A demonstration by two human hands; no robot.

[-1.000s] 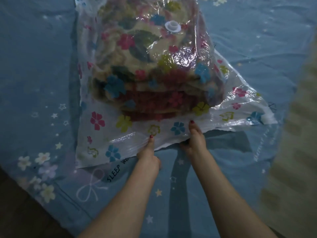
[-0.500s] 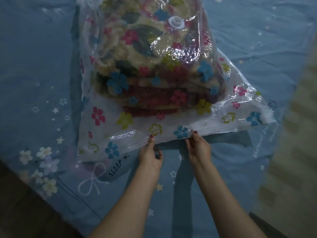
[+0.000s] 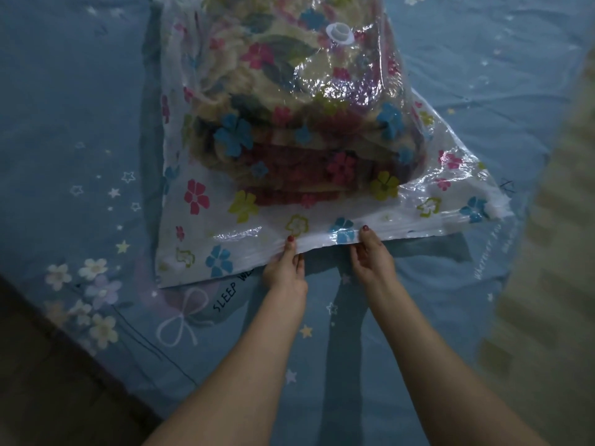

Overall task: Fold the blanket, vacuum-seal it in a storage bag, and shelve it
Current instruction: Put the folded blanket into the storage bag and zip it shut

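Both hands pinching the near, open edge of the storage bag, side by side at mid-span.

Left hand (image 3: 285, 268) and right hand (image 3: 370, 255) each with thumb on top, fingers curled beneath the zip edge (image 3: 415, 225), lifted slightly off the bed sheet (image 3: 80, 123). Storage bag (image 3: 206, 220) lying directly ahead, long axis running away from the body; zip edge crosswise, left to right. Right hand nearer the raised far-right corner, left hand nearer the flat left stretch. Clear, glossy, crinkled plastic with printed flowers; folded blanket (image 3: 289, 149) inside, plush, stacked in layers, still puffy. White round valve (image 3: 339, 33) on top, farther off. Likely next: pressing the zip shut outward toward both ends.
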